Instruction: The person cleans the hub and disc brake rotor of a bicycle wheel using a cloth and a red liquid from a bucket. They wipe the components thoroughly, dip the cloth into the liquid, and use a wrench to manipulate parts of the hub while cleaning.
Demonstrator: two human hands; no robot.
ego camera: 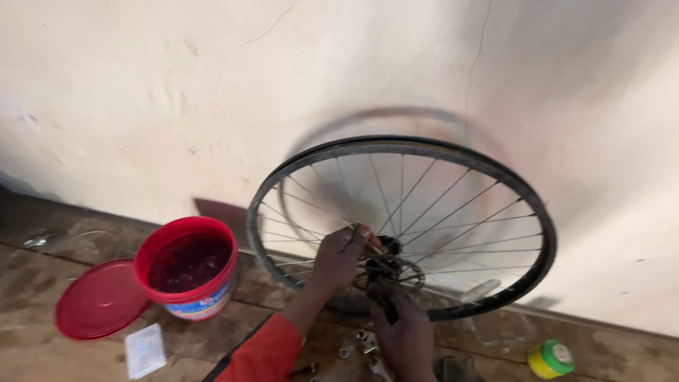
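A black spoked bicycle wheel (424, 152) stands upright on the floor, close to a cream wall. My left hand (338, 256), with an orange sleeve behind it, reaches through the spokes, its fingers pinched on the hub (387, 249) at the wheel's centre. Just below the hub, my right hand (404, 331) grips a dark tool or part that points up at the hub; what exactly it holds is too dark to tell. A few small metal nuts (357, 343) lie on the floor between my arms.
A red bucket (185, 267) of dark liquid stands to the left, its red lid (99, 298) flat beside it. A small white box (145, 349) lies in front of them. At the lower right sits a yellow container with a green lid (552, 359).
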